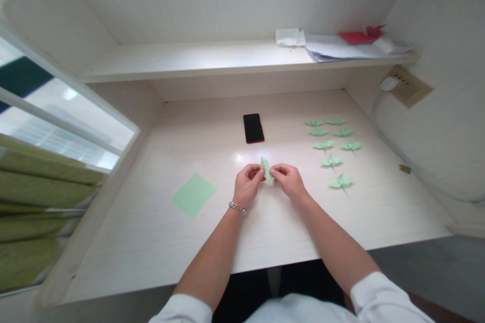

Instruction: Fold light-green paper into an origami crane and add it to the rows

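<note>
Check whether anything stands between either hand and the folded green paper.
Nothing visible does: the left hand and right hand both pinch the folded green paper. The black phone lies beyond them, touching neither, and the flat green sheet lies to the left.

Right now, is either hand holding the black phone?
No, the phone lies on the desk, while the left hand and right hand hold a folded paper.

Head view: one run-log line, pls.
left hand, right hand: pinching folded green paper | left side: flat green sheet | right side: green origami cranes | beyond: black smartphone
</note>
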Tool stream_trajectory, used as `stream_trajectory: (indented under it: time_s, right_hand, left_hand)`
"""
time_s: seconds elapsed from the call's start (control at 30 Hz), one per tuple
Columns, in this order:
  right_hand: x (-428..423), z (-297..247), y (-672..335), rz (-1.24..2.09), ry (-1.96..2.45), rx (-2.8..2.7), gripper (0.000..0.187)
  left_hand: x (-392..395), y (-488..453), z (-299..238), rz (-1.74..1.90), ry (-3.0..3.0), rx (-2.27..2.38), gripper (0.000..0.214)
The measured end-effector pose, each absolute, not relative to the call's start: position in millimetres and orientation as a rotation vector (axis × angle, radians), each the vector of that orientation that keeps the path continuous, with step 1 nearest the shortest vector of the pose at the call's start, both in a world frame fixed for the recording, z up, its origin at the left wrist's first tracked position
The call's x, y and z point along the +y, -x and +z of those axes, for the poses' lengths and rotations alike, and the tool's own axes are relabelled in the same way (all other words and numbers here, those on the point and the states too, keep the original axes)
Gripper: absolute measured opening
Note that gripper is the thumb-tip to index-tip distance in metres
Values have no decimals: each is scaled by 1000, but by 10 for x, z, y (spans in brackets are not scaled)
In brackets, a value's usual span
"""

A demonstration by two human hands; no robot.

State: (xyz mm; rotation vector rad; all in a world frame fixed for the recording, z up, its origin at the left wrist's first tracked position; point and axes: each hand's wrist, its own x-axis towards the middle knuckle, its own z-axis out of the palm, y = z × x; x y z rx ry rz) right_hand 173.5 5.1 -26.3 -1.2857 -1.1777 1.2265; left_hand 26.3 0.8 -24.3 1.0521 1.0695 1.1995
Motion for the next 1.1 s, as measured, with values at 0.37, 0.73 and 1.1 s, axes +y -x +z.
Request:
stream_trajectory:
  time_s: [0.37,0.73,1.1]
  right_hand:
    - [3,-161,-1697,1328,1139,-1028,22]
    - [30,-152,-1765,1437,1120,-1000,29]
    - [32,-147,-1805,1179,1197,-1283,26]
  left_hand:
    - [-23,-270,-223,1180,-1084,987,47]
    - [3,-200,-173,1184,-1053,1030,39]
    - [4,-161,-133,1120,-1310,1180,30]
